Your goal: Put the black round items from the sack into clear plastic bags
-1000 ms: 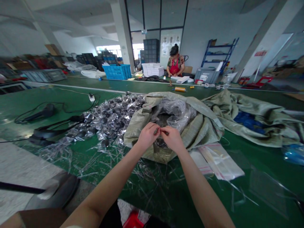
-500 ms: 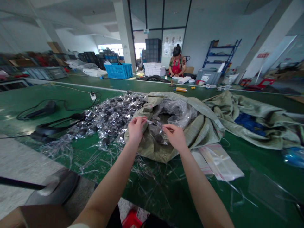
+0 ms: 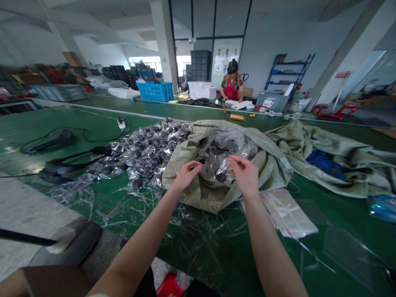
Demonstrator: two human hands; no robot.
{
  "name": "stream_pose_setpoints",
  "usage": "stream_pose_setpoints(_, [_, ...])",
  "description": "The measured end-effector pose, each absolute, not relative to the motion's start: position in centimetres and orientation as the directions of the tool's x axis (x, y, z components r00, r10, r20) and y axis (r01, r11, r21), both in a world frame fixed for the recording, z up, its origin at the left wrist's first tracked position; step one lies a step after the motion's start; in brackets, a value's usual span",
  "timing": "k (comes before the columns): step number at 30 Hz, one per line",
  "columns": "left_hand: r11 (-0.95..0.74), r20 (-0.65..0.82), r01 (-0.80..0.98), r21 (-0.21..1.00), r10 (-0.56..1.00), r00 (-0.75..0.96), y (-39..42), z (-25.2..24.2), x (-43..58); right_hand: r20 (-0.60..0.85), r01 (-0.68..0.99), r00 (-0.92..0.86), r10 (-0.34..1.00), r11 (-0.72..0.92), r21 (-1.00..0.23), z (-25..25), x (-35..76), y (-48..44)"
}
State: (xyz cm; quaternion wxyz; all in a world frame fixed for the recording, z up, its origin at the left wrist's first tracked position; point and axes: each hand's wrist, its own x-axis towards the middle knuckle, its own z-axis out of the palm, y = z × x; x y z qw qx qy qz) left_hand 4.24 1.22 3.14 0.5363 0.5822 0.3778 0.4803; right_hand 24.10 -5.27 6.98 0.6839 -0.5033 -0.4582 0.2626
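Observation:
In front of the sack's mouth, my right hand pinches a small clear plastic bag by its upper edge. A dark round piece sits at the bottom of this bag. To the left, my left hand has its thumb and fingertips pressed together; what they hold, if anything, is too small to make out. Both hands are above the near side of an open olive woven sack with a clear liner. Beside the sack on the left lies a heap of dark round pieces in clear bags.
Plastic strips litter the green table. Flat clear bags lie right of the sack. Another woven sack is further right; black straps and a cable are left. A co-worker works across the table.
My hands have moved apart. The right hand has shifted right with the bagged dark piece, and the left hand has come slightly lower and right, away from the bag.

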Motion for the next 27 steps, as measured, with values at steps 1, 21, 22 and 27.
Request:
stream_pose_setpoints(1, [-0.190, 0.191, -0.035, 0.981, 0.934, 0.301, 1.0, 3.4, 4.8, 0.347, 0.075, 0.438, 0.830, 0.350, -0.934, 7.2, 24.1, -5.4])
stream_pose_setpoints(21, [-0.279, 0.330, -0.265, 0.923, 0.929, 0.170, 0.5, 5.6, 6.9, 0.148, -0.157, 0.377, 0.914, 0.220, -0.963, 7.2, 25.0, -4.8])
stream_pose_setpoints(22, [-0.280, 0.334, -0.278, 0.919, 0.927, 0.170, 0.6, 5.6, 6.9, 0.116, -0.176, 0.351, 0.929, 0.187, -0.966, 7.0, 24.8, -4.7])
stream_pose_setpoints(27, [-0.271, 0.340, -0.329, 0.905, 0.925, 0.172, 0.7, 5.4, 6.6, 0.067, -0.244, 0.293, 0.954, 0.142, -0.959, 6.1, 23.8, -4.0])
